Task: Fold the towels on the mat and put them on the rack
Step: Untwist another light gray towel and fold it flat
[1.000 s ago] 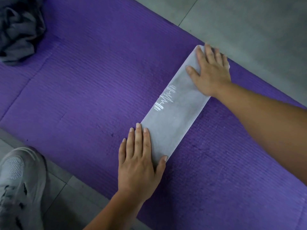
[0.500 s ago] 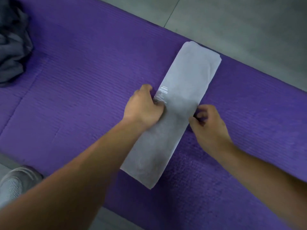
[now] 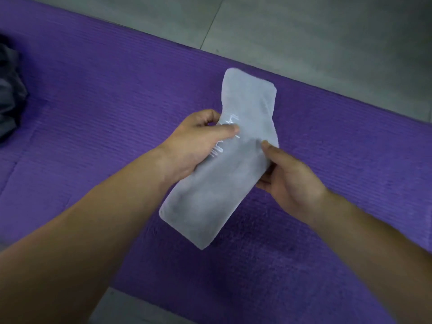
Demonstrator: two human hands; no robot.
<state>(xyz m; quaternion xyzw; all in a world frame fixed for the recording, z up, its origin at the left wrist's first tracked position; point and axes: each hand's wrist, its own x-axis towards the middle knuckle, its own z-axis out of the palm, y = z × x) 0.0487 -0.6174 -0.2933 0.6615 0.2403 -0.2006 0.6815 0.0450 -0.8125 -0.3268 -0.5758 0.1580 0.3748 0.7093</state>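
Two bare forearms reach in from the near edge, and between them a pale grey towel (image 3: 217, 190), folded into a long narrow strip, is held by its long edges about halfway along. The left hand (image 3: 198, 143) pinches the left edge, thumb pressed on top beside a white printed marking, the fingers (image 3: 207, 116) curled round beneath. The right hand (image 3: 288, 181) pinches the opposite edge, thumb on top and the rest tucked under the cloth. A grip at the middle from both sides looks meant to let the two ends hang, so the strip can be doubled over or carried. The near end floats above the purple mat (image 3: 93, 94) and casts a shadow; the far end bends away, and whether it touches the mat cannot be told. At the mat's left edge lies a dark grey heap of cloth (image 3: 9, 101), likely more towels waiting to be folded. Beyond the mat runs grey tiled floor (image 3: 315, 31). No rack is in view.
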